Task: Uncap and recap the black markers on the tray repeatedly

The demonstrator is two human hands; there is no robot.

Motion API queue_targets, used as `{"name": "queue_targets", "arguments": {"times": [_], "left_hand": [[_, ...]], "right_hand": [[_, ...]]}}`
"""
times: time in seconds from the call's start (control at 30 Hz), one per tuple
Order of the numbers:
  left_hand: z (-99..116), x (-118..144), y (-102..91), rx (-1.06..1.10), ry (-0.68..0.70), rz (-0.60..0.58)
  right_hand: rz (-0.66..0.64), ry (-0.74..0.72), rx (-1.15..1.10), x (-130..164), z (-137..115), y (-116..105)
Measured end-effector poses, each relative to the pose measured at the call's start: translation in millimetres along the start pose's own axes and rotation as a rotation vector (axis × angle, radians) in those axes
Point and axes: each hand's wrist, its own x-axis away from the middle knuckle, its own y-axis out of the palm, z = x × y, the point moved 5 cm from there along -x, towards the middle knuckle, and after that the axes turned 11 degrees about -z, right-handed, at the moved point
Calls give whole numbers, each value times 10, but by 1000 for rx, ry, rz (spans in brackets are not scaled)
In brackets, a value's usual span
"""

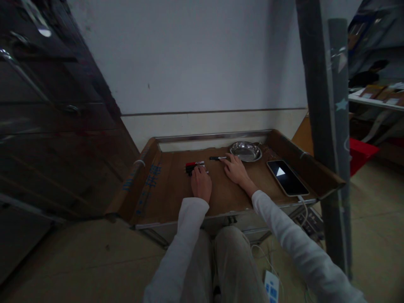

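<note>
My left hand [202,184] is closed with bent fingers over a small group of markers on the cardboard-lined table top. In that group a red marker [190,163] lies at the far side, with dark markers [189,169] beside it, partly covered by my fingers. My right hand [236,169] reaches in with its fingers spread, fingertips touching the right end of a single black marker [216,158] lying flat. Just beyond that hand stands a round, shiny metal dish [246,151].
A phone [287,178] with a white cable [303,210] lies to the right. The cardboard [167,202] turns up at the table's left and right sides. A white wall [195,59] rises behind, a grey post [337,126] stands right, and a power strip [271,286] is on the floor.
</note>
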Motion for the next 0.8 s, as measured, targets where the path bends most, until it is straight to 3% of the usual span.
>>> {"name": "queue_targets", "arguments": {"times": [0.6, 0.8], "left_hand": [[2, 22, -39, 58, -53, 53], [145, -42, -58, 35, -6, 34]], "right_hand": [[19, -2, -32, -10, 69, 26], [35, 1, -27, -15, 65, -3]]}}
